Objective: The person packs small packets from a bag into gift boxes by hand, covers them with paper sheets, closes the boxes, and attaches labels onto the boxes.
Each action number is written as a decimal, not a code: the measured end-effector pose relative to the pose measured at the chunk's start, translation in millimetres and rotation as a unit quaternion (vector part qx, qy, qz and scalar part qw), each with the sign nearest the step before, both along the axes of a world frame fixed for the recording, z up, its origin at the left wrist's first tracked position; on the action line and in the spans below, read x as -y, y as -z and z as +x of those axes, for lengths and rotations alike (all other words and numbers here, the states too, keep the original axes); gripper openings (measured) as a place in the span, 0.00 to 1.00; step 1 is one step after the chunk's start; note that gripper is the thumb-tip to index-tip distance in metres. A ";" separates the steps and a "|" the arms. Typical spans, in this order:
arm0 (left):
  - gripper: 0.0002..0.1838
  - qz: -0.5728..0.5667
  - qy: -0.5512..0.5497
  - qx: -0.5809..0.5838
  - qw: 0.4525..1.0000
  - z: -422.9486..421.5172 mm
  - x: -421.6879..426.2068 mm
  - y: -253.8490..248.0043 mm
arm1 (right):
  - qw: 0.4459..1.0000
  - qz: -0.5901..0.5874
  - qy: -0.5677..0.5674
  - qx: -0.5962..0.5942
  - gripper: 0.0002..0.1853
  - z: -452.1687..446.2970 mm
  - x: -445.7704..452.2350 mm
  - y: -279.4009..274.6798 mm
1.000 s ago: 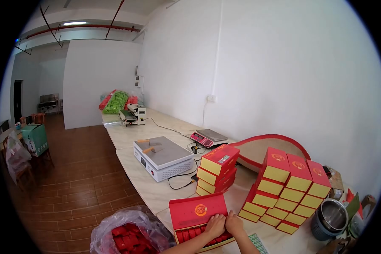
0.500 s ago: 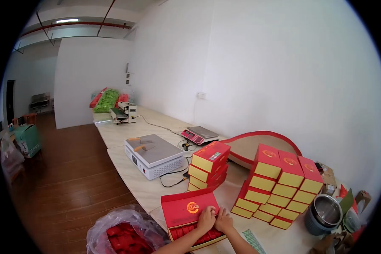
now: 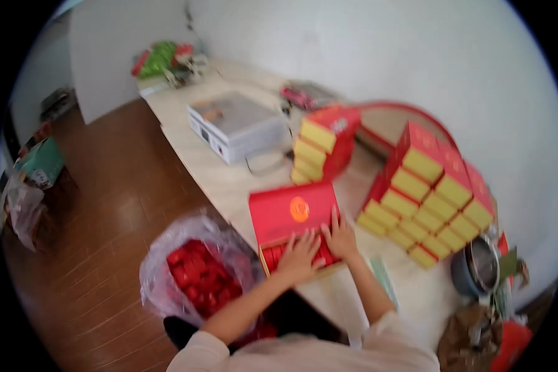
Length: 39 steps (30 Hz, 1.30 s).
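A red box (image 3: pixel 291 214) with an orange round emblem stands open on the table, its lid raised at the back. Small red packets (image 3: pixel 273 255) lie in a row inside it. Over the packets, my left hand (image 3: pixel 299 255) rests with its fingers spread. My right hand (image 3: pixel 340 237) is at the right end of the box, fingers apart, one fingertip near the lid's right edge. Neither hand holds anything visible. At the left, below the table edge, a clear plastic bag (image 3: pixel 158 263) contains many red packets (image 3: pixel 198 273).
Stacked red and yellow boxes (image 3: pixel 425 198) stand right, with a smaller stack (image 3: pixel 322 142) behind the open box. A white flat machine (image 3: pixel 235 124) is back left. Metal and blue bowls (image 3: pixel 471 266) sit at the right edge, near a green-white sheet (image 3: pixel 384 282).
The view has tilted down, and my torso now shows. My fingers have gone from bunched together to spread, with my left hand now further left over the packets.
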<state>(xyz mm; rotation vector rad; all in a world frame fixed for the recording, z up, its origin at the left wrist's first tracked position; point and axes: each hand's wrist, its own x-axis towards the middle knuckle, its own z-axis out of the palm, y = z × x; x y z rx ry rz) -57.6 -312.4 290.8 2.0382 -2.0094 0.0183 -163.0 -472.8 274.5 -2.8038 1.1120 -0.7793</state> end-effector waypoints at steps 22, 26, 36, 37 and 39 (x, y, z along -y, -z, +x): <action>0.36 -0.032 0.073 0.009 0.997 12.2 13.1 4.4 | 0.991 -0.035 0.047 0.120 0.23 -151.3 -112.7 -25.8; 0.34 -0.033 0.061 -0.025 0.997 11.6 12.6 1.7 | 0.977 0.057 0.206 -0.013 0.25 -259.0 -175.2 -32.0; 0.33 -0.037 0.067 -0.057 0.995 15.4 11.1 2.6 | 0.971 0.134 0.198 -0.027 0.31 -302.0 -162.6 -9.5; 0.34 -0.041 0.067 -0.061 0.995 15.7 11.3 3.1 | 0.965 0.159 0.199 -0.057 0.33 -303.9 -154.7 -11.5; 0.34 -0.048 0.068 -0.066 0.994 16.0 11.8 3.5 | 0.961 0.180 0.192 -0.087 0.36 -301.2 -140.8 -18.6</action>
